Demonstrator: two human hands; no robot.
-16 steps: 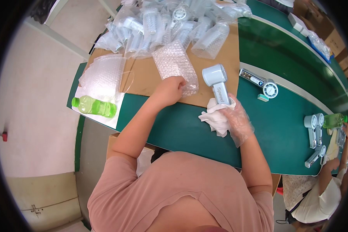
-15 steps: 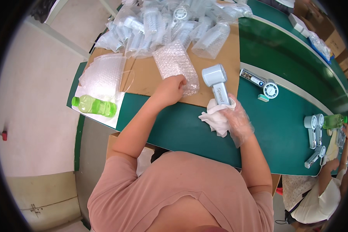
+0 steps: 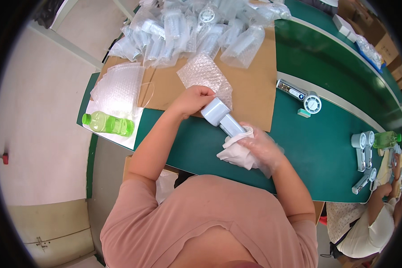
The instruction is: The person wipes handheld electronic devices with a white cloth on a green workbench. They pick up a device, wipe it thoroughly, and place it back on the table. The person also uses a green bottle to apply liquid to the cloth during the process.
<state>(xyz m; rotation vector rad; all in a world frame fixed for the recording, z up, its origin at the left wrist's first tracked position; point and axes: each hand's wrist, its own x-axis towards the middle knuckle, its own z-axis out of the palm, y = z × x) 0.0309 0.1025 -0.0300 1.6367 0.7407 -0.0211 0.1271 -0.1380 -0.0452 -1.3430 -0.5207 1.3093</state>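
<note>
A pale blue-grey handheld fan slants between my hands, its round head up and to the left. My right hand, in a clear plastic glove, is closed around the lower handle, with a white cloth bunched in the same grip. With fingers pinched, my left hand has the near edge of a bubble-wrap bag that lies on the cardboard. The fan's head is right at that edge, beside my left fingertips; whether it is inside the bag I cannot tell.
Several bubble-wrapped fans are heaped at the back of the cardboard. Flat bubble bags and a green bottle lie left. Another fan rests right, beyond it more fans and a co-worker.
My right hand has brought the fan left and down toward the bag, tilting its head leftward. My left hand has shifted slightly left, and the bag's near edge has moved with it.
</note>
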